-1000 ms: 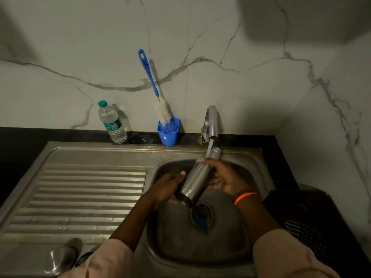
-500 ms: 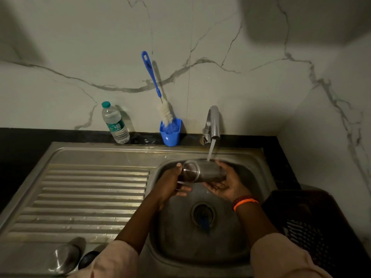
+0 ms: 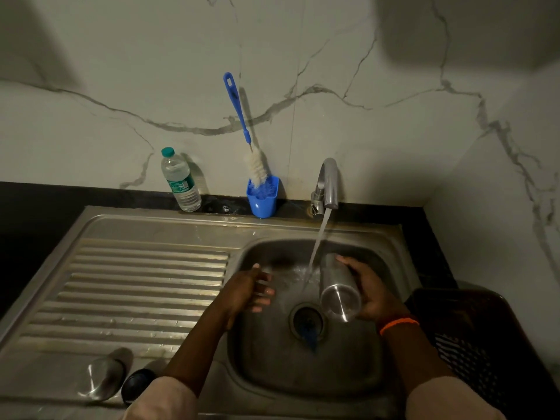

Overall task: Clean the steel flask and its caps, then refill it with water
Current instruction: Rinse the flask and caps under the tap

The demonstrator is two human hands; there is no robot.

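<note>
Since the earlier frame, the left hand [image 3: 247,291] has let go and drawn left, its fingers [image 3: 263,291] loose and apart above the sink [image 3: 303,368], holding nothing. Between the hands, water from the tap [image 3: 328,183] falls clear of the steel flask [image 3: 339,287], which has swung to the right, base toward the camera. The right hand [image 3: 371,294] wraps it mid-body, fingers curled around it. Wet steel looks slippery and rigid; a grip round the barrel seems safest.

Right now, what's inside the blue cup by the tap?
The blue cup holds a bottle brush, bristle end down, its blue handle leaning toward the wall. The cup's wall hides the brush tip and anything else at its bottom.
</note>
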